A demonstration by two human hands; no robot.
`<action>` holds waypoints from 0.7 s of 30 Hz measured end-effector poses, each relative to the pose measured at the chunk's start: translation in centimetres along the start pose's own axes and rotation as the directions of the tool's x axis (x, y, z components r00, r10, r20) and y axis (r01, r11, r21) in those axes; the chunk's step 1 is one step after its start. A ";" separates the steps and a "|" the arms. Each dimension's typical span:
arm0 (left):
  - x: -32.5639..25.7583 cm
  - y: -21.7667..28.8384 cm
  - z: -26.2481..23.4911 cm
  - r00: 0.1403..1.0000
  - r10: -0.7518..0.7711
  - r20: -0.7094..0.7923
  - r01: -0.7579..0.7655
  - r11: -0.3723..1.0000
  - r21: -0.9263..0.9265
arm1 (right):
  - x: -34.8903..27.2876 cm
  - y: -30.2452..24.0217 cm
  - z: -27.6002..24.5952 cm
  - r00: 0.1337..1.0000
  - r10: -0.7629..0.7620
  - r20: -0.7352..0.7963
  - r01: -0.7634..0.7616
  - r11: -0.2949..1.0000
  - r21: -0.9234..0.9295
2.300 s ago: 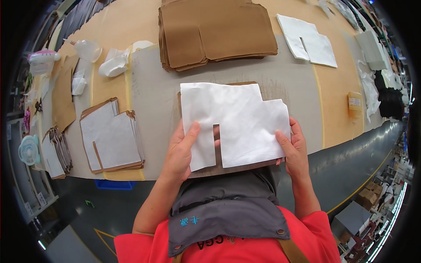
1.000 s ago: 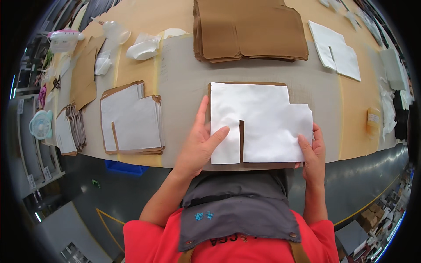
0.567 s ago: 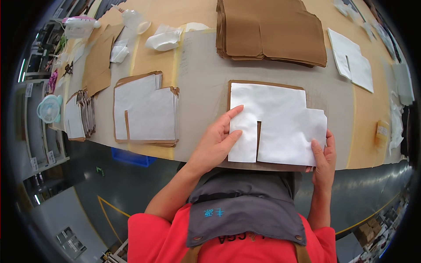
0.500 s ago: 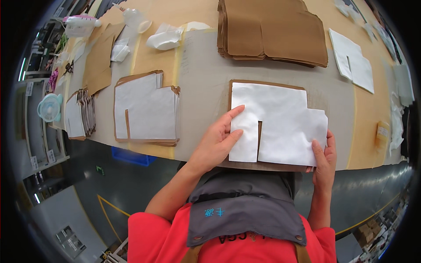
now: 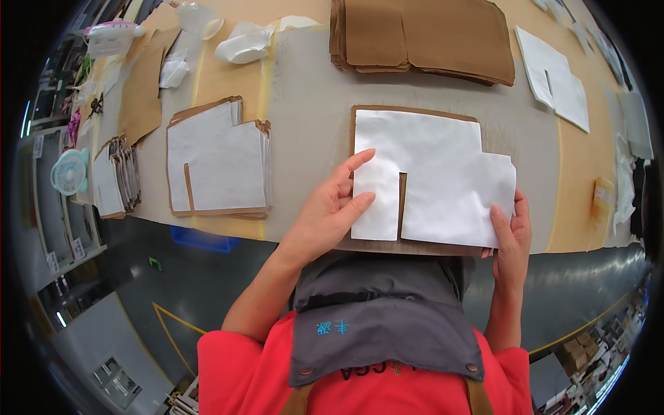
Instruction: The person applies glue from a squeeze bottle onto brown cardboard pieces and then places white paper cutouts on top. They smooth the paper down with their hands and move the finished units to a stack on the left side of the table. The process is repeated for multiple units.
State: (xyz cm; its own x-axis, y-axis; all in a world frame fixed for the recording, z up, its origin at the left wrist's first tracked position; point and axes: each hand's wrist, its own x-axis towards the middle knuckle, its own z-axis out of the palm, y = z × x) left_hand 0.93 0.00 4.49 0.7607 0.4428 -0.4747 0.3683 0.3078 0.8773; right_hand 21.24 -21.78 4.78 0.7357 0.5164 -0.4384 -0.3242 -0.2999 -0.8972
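A white sheet (image 5: 443,194), with a narrow slot and a notched upper right corner, lies over a brown piece (image 5: 415,111) of similar outline at the table's near edge. Brown shows along its top edge and through the slot. My left hand (image 5: 333,206) rests at the sheet's left edge, thumb and index finger spread apart on the white surface, the other fingers bent beside the edge. At the lower right corner my right hand (image 5: 510,225) pinches the sheet, thumb on top and fingers at the edge, partly hidden underneath.
A thick stack of brown pieces (image 5: 443,34) lies beyond the sheet. Left of me are a stack of white-faced pieces (image 5: 218,159) and a smaller bundle (image 5: 111,180). Another white piece (image 5: 553,79) lies far right. A small fan (image 5: 69,172) stands at the left edge.
The whole table scene sits slightly higher and more to the left in the picture. Both hands keep their places on the white sheet.
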 end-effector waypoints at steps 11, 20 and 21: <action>-1.5 0.9 0.4 0.996 -0.038 -0.085 0.062 0.949 0.309 | 0.0 0.2 -0.1 1.000 -0.009 0.003 0.009 1.000 -0.017; -1.4 0.0 0.2 0.985 0.147 -0.090 -0.076 0.839 0.539 | 0.1 0.5 -0.1 0.999 -0.043 -0.015 0.042 0.998 -0.050; -1.4 0.0 0.2 0.984 0.155 -0.090 -0.081 0.834 0.545 | 0.1 0.5 -0.1 0.999 -0.049 -0.019 0.048 0.997 -0.057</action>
State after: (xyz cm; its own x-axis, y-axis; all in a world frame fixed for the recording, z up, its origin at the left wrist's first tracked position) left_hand -0.07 -0.81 5.16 0.7572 0.5590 -0.3379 0.5369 -0.2381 0.8093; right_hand 21.18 -21.99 4.28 0.7616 0.5153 -0.3929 -0.2544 -0.3200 -0.9126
